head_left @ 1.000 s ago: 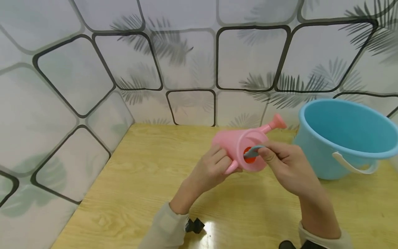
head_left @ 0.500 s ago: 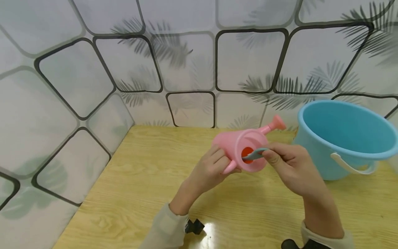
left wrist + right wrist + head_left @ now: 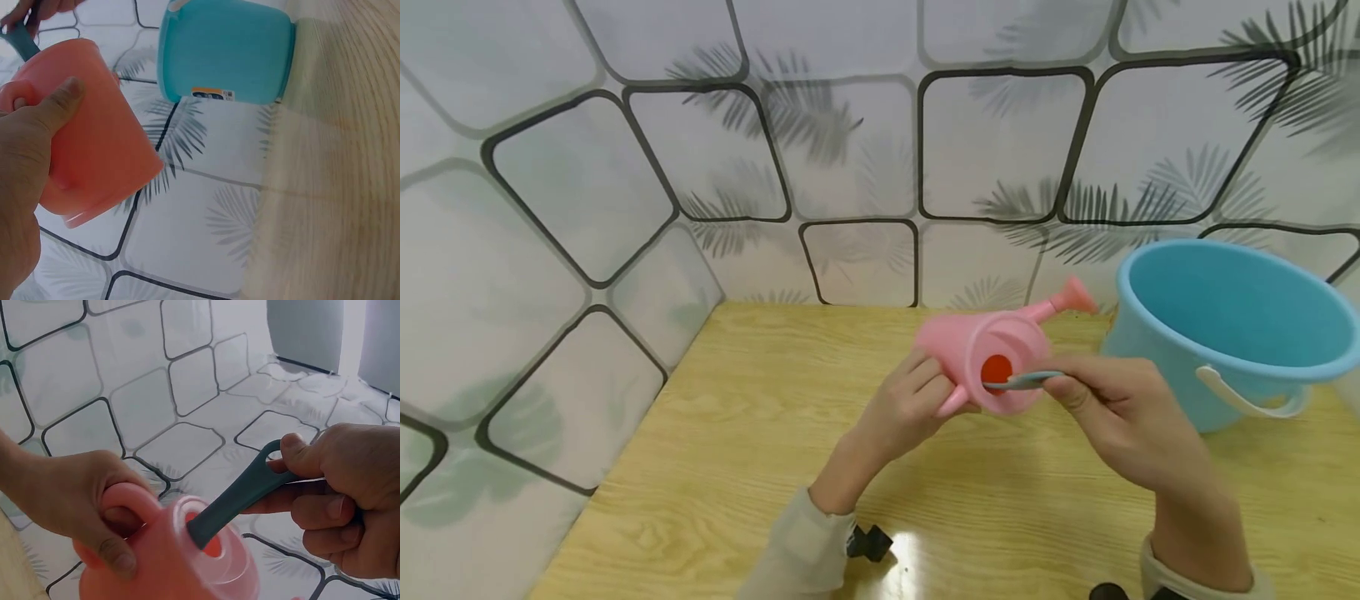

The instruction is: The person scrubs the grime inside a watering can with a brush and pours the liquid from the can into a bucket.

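Note:
A pink toy watering can (image 3: 951, 337) is held tilted above the table, its open end facing me in the head view. My left hand (image 3: 910, 404) grips it by the handle; in the left wrist view the thumb lies along the can's side (image 3: 100, 137). With thumb and fingers, my right hand (image 3: 1135, 425) pinches the looped end of a teal tool (image 3: 237, 500). Its other end reaches into the can's round opening, where red shows inside. That end is hidden, so I cannot tell what kind of tool it is.
A large blue bucket (image 3: 1165, 350) with a white handle (image 3: 1255, 404) stands on the wooden table (image 3: 715, 467) at the right. Patterned wall covering (image 3: 857, 150) rises behind and to the left. A small black object (image 3: 870, 543) sits by the left cuff.
My right hand has moved right and slightly down, drawing the teal tool partly outward, so more of it and of the red inside shows. The left hand and can have barely moved.

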The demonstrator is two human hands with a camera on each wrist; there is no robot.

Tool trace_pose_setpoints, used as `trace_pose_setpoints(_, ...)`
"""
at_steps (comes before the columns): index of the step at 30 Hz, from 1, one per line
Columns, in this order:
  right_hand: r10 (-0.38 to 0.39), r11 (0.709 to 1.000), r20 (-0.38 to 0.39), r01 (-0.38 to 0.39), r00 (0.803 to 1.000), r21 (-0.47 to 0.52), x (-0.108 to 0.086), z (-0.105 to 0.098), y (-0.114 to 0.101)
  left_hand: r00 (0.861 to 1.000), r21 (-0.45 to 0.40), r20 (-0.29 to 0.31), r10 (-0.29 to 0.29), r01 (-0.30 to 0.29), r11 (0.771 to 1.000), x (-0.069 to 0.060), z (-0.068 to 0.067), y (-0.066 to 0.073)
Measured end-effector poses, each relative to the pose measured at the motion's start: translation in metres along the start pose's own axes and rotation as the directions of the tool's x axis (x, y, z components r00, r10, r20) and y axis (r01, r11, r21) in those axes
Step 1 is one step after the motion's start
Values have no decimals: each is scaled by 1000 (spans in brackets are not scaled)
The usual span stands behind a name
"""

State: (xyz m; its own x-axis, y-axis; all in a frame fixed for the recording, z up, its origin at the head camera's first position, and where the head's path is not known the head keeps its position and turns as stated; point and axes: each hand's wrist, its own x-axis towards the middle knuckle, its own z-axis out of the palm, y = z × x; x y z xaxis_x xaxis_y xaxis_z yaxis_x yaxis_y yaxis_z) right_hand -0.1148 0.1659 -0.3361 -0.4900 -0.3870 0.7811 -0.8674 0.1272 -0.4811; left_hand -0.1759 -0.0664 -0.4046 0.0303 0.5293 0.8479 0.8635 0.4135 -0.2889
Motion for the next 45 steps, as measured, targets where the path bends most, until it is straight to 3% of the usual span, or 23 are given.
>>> trace_pose_setpoints(5,21,1000,33,-21,999,2,0,5,6,1000,4,-5,0,0,1000,-3,0,-2)
trace_pose_setpoints(12,72,988,111,-55,991,-147,3,14,6,1000,-4,-18,-1,1,1000,-4,0,-1)
trace_pose_setpoints(19,-64,984,7,65,998,-166,6,17,2,1000,-1,-24,-20,20,1000,-3,-4,-5)
trace_pose_setpoints(23,-166,946,-10,157,986,-284,7,21,7,999,4,-45,-25,25,1000,0,-6,-7)
trace_pose_setpoints(27,-186,913,-8,170,983,-371,5,21,11,998,16,-64,-21,22,1000,2,-8,-7)
trace_pose_setpoints(32,-47,965,87,68,995,-254,2,17,7,998,69,-57,18,-14,998,2,-9,-8)
trace_pose_setpoints(35,1,983,88,15,996,-183,2,13,3,999,88,-41,35,-31,996,1,-8,-7)
trace_pose_setpoints(40,-54,995,-5,53,999,-83,-1,1,-2,999,86,-31,35,-32,996,-1,-7,-6)
trace_pose_setpoints(43,-62,995,47,65,997,-75,0,1,-2,998,89,-42,40,-36,995,-1,-6,-5)
trace_pose_setpoints(45,-48,990,92,60,995,-130,2,4,-1,998,96,-48,43,-38,995,-1,-6,-4)
